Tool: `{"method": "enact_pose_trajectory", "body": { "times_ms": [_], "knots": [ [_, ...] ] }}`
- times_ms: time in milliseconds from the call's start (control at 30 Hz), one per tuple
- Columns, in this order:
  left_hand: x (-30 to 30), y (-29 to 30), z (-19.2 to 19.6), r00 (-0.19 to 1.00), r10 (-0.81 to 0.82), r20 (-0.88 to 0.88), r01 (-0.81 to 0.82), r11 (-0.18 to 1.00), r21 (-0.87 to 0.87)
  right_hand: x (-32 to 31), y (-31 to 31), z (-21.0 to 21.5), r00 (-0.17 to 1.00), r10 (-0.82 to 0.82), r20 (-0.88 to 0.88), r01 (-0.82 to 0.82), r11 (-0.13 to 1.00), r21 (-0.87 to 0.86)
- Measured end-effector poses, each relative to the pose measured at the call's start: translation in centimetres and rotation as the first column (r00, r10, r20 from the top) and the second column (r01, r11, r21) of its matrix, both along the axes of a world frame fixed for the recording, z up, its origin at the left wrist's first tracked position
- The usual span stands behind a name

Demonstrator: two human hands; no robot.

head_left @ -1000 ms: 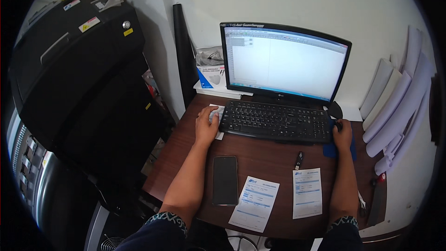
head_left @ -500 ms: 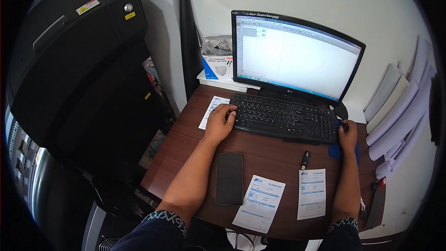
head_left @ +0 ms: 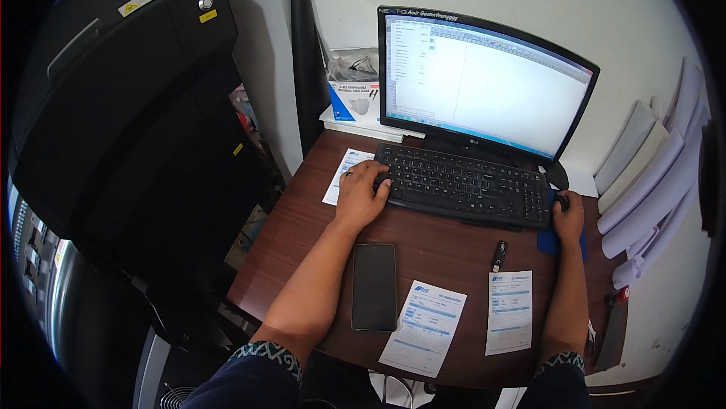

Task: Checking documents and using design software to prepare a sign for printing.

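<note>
My left hand (head_left: 361, 195) rests at the left end of a black keyboard (head_left: 461, 186), fingers over the keys and thumb apart. Beyond the keyboard stands a monitor (head_left: 499, 91), with a drop-down list at the upper left of its mostly white screen. To the right of the keyboard, my right hand (head_left: 569, 220) is closed round a dark mouse (head_left: 563, 202), partly hidden by the fingers, on a blue mouse pad (head_left: 546, 242). Between my forearms lie a black phone (head_left: 374, 286), a printed form (head_left: 423, 329), a USB stick (head_left: 500, 255) and a second form (head_left: 510, 314).
Another form (head_left: 352, 163) lies partly under my left hand. A face mask box (head_left: 354, 102) sits left of the monitor, near a black roll (head_left: 304, 61). Several rolled white sheets (head_left: 643, 182) lean at the right wall. A large black machine (head_left: 136, 129) stands at left.
A drop-down list has opened on the screen. My left hand has shifted slightly right on the keys. The right hand stays on the mouse, and the whole view has tilted a little.
</note>
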State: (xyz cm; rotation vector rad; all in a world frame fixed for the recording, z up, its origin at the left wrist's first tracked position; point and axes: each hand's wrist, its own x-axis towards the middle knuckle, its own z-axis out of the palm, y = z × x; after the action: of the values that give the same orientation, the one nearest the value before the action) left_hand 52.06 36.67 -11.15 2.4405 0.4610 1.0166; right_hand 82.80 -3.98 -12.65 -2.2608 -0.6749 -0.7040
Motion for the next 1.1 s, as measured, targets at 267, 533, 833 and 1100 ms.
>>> {"method": "enact_pose_trajectory", "body": {
  "times_ms": [267,533,833,1100],
  "knots": [
    [-0.27,-0.32,-0.15,0.988,0.064,-0.137,-0.056,0.996,0.064,-0.7,0.38,0.54,0.999,-0.041,-0.031,0.04,0.999,-0.03],
    [-0.1,-0.73,-0.22,0.97,0.088,-0.226,-0.068,0.993,0.095,-0.5,-0.09,0.53,0.999,-0.021,0.027,0.021,1.0,0.019],
    [0.03,-0.17,-0.8,0.948,0.117,-0.296,-0.096,0.992,0.086,0.06,0.17,0.01,0.996,-0.084,0.033,0.084,0.996,0.0],
    [-0.07,-0.48,-0.62,0.939,0.123,-0.321,-0.097,0.991,0.096,-0.47,0.1,0.29,0.998,-0.062,0.008,0.062,0.998,0.019]
  ]
}}
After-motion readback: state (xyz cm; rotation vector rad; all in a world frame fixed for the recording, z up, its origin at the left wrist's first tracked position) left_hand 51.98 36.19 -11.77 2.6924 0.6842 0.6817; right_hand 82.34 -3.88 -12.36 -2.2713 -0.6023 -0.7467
